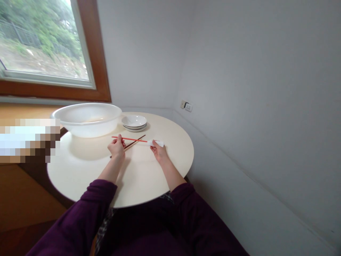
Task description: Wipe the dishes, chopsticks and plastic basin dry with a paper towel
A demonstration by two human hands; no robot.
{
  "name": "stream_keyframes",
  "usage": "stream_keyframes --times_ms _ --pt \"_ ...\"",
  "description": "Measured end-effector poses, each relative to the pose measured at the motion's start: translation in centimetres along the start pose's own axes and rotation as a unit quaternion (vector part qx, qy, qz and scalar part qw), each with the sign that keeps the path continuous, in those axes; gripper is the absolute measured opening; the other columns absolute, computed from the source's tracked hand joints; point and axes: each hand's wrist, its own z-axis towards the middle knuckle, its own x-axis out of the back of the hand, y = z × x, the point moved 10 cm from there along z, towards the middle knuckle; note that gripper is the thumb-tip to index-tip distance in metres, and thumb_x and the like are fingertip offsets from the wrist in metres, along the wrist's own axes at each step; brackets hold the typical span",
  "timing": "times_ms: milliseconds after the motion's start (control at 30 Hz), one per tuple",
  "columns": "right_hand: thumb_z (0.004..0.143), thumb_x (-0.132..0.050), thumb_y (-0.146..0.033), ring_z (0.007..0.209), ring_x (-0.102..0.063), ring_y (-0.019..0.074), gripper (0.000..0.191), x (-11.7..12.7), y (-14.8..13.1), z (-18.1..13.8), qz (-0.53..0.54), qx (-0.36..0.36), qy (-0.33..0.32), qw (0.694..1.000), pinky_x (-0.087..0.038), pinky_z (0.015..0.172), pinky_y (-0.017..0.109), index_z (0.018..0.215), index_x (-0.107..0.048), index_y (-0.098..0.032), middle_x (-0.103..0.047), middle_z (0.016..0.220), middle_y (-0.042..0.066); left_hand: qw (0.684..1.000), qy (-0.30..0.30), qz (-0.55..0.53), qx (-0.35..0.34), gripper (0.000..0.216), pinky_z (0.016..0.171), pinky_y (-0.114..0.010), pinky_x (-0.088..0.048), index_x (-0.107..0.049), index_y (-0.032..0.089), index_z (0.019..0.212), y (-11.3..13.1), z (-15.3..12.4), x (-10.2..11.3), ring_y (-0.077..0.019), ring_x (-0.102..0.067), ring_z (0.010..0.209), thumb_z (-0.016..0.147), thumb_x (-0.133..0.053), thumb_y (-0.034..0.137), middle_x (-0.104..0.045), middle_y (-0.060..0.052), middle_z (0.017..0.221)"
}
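Pinching a red stick with the left hand and white paper with the right hand, the person looks partway done, one brown stick seemingly left.

The red stick is partly hidden by the white cloth, the dark stick by the left hand; the window is cropped at top and left.

Markings: no text, label, brand, number or sign is legible on any surface, near or far, left or right.
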Motion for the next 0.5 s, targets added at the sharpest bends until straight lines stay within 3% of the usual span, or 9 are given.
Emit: stream_keyframes --times_ms 500 --pt "0.062 -0.074 -0.007 0.058 -0.065 0.0110 0.017 0.84 -0.30 0.16 0.020 0.010 0.034 0.999 -0.052 0.055 0.018 0.071 -0.060 -0.013 -0.069 0.062 0.000 0.999 0.032 -0.031 0.005 0.026 0.036 -0.016 -0.025 -0.042 0.015 0.057 0.58 0.33 0.85 -0.0019 -0.034 0.035 0.080 -0.055 0.016 -0.042 0.008 0.043"
